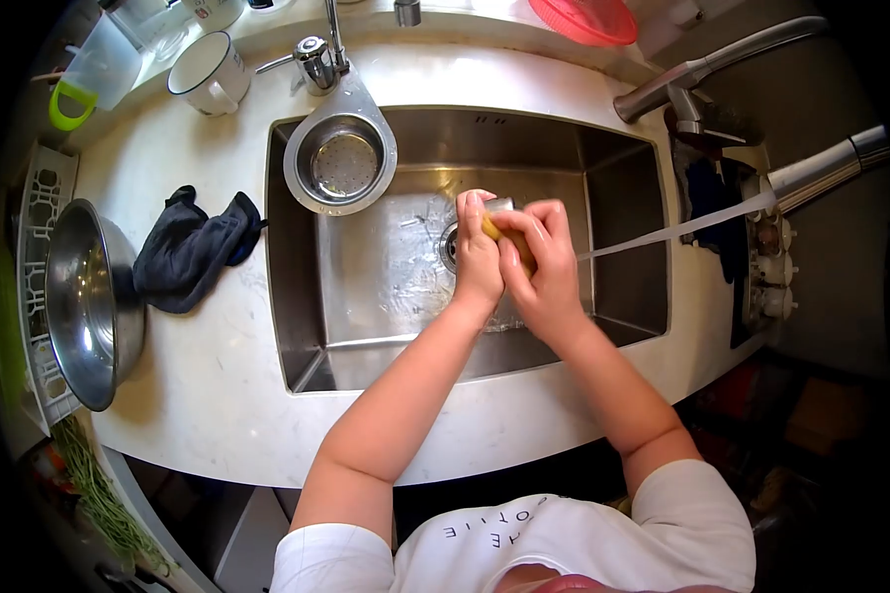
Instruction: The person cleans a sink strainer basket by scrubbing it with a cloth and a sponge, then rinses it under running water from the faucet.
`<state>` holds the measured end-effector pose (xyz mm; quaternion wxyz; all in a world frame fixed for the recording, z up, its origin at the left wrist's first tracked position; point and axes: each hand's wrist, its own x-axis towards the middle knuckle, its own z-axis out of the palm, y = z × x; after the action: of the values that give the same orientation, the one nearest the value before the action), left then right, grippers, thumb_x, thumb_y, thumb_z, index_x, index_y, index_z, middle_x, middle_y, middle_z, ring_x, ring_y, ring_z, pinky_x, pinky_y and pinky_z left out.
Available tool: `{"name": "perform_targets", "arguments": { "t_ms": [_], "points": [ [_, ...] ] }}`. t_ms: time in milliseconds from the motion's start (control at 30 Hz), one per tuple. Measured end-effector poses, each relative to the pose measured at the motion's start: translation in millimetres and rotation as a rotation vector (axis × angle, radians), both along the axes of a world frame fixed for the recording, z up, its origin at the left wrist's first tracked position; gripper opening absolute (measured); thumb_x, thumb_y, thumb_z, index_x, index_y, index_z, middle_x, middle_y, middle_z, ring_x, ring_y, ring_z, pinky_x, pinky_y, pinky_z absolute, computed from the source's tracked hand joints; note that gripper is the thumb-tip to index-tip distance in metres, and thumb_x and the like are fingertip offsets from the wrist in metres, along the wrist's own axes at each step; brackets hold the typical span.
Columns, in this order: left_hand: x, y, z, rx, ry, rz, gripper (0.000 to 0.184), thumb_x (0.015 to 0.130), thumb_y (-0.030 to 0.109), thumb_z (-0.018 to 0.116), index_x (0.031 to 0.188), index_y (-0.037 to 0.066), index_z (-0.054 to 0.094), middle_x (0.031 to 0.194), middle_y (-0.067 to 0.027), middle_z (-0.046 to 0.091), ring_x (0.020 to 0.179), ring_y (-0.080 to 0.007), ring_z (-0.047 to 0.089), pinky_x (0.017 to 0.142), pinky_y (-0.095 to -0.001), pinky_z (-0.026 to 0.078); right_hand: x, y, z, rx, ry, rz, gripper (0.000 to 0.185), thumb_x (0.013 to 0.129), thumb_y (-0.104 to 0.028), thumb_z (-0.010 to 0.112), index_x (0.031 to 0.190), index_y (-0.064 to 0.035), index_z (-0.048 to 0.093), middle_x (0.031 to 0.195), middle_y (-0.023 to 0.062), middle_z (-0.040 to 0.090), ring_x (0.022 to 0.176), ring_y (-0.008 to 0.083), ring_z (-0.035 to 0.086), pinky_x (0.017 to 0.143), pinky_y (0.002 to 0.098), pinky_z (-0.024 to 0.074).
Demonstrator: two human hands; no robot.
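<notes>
Over the steel sink (356,361), my left hand (478,259) and my right hand (549,269) are closed together, wet and touching. Between them is a yellowish, rounded object (515,247), mostly covered by my fingers, so its kind does not show. A small silvery metal piece (501,205) sticks out at the top between my fingertips; what it belongs to is hidden. A stream of water (663,235) runs from the faucet spout (776,188) on the right toward my right hand. The drain (449,247) lies just left of my left hand.
A perforated strainer basket (342,163) hangs at the sink's back-left corner. On the left counter are a dark cloth (196,252), a steel bowl (84,306) leaning by a white rack (44,208), and a white mug (210,74). A red colander (588,18) sits behind.
</notes>
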<state>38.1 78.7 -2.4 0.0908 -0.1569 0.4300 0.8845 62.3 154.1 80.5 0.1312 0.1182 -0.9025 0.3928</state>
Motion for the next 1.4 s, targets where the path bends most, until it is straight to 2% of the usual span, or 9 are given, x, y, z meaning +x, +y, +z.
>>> {"name": "perform_targets", "arguments": {
  "t_ms": [133, 333, 533, 667, 767, 900, 967, 1067, 1400],
  "points": [
    [13, -3, 36, -0.703, 0.345, -0.008, 0.039, 0.106, 0.037, 0.027, 0.114, 0.005, 0.048, 0.108, -0.0203, 0.054, 0.102, -0.0390, 0.054, 0.090, -0.0450, 0.041, -28, 12, 8, -0.192, -0.125, -0.107, 0.016, 0.088, -0.004, 0.059, 0.102, -0.0006, 0.066, 0.093, 0.0127, 0.056, 0.086, 0.0262, 0.059, 0.077, 0.0348, 0.0483],
    [4, -5, 21, -0.496, 0.210, -0.058, 0.040, 0.106, 0.037, 0.026, 0.115, 0.006, 0.049, 0.110, -0.0177, 0.054, 0.105, -0.0366, 0.053, 0.090, -0.0429, 0.041, 3, 4, 2, -0.040, 0.005, -0.074, 0.012, 0.088, -0.002, 0.058, 0.098, -0.0012, 0.065, 0.092, 0.0135, 0.055, 0.083, 0.0272, 0.059, 0.075, 0.0344, 0.0480],
    [17, -9, 47, -0.787, 0.375, -0.049, 0.043, 0.105, 0.040, 0.027, 0.116, 0.005, 0.049, 0.111, -0.0168, 0.054, 0.101, -0.0345, 0.055, 0.092, -0.0411, 0.042, -43, 33, -1, -0.438, -0.377, -0.122, 0.019, 0.093, -0.014, 0.061, 0.101, 0.0035, 0.065, 0.091, 0.0071, 0.066, 0.086, 0.0122, 0.060, 0.078, 0.0283, 0.0482],
    [12, -4, 32, -0.527, 0.442, -0.012, 0.046, 0.103, 0.048, 0.028, 0.118, 0.010, 0.050, 0.106, -0.0081, 0.057, 0.093, -0.0165, 0.057, 0.079, -0.0310, 0.047, -39, 35, -15, -0.712, -0.541, -0.117, 0.023, 0.099, -0.019, 0.055, 0.103, 0.0018, 0.065, 0.096, 0.0053, 0.067, 0.090, 0.0113, 0.059, 0.083, 0.0269, 0.0475],
    [17, -7, 41, 0.020, 0.168, -0.092, 0.045, 0.103, 0.051, 0.025, 0.115, 0.018, 0.054, 0.099, -0.0010, 0.060, 0.084, -0.0056, 0.056, 0.064, -0.0190, 0.045, -10, 19, -9, -0.633, -0.220, -0.272, 0.021, 0.101, -0.019, 0.051, 0.106, -0.0015, 0.061, 0.105, 0.0059, 0.063, 0.095, 0.0112, 0.057, 0.089, 0.0279, 0.0446],
    [1, -9, 27, 0.421, -0.202, -0.027, 0.057, 0.100, 0.057, 0.025, 0.113, 0.011, 0.058, 0.108, -0.0056, 0.064, 0.100, -0.0229, 0.064, 0.089, -0.0382, 0.051, 30, 4, -22, -0.289, -0.020, -0.093, 0.010, 0.090, -0.009, 0.062, 0.099, -0.0040, 0.061, 0.094, 0.0092, 0.058, 0.083, 0.0202, 0.059, 0.075, 0.0334, 0.0481],
    [4, -6, 21, 0.399, -0.173, -0.011, 0.056, 0.101, 0.055, 0.026, 0.113, 0.010, 0.058, 0.108, -0.0060, 0.064, 0.100, -0.0224, 0.063, 0.090, -0.0376, 0.051, 26, 2, -14, -0.036, 0.134, 0.015, 0.019, 0.079, -0.002, 0.069, 0.096, -0.0070, 0.062, 0.086, 0.0118, 0.054, 0.073, 0.0296, 0.058, 0.062, 0.0366, 0.0477],
    [3, -16, 23, 0.431, -0.131, -0.034, 0.053, 0.102, 0.050, 0.025, 0.113, 0.009, 0.058, 0.108, -0.0067, 0.064, 0.102, -0.0217, 0.063, 0.092, -0.0371, 0.051, 6, 0, -3, 0.068, 0.176, 0.056, 0.018, 0.079, -0.003, 0.071, 0.094, -0.0082, 0.063, 0.084, 0.0100, 0.055, 0.071, 0.0286, 0.058, 0.061, 0.0369, 0.0473],
    [-4, -26, 20, 0.535, -0.244, -0.204, 0.064, 0.102, 0.051, 0.014, 0.120, 0.008, 0.057, 0.118, -0.0107, 0.061, 0.110, -0.0249, 0.059, 0.091, -0.0451, 0.049, -16, 33, -12, -0.042, 0.099, -0.165, 0.020, 0.078, 0.001, 0.071, 0.094, -0.0073, 0.063, 0.086, 0.0095, 0.055, 0.076, 0.0290, 0.061, 0.066, 0.0386, 0.0504]
  ]
}}
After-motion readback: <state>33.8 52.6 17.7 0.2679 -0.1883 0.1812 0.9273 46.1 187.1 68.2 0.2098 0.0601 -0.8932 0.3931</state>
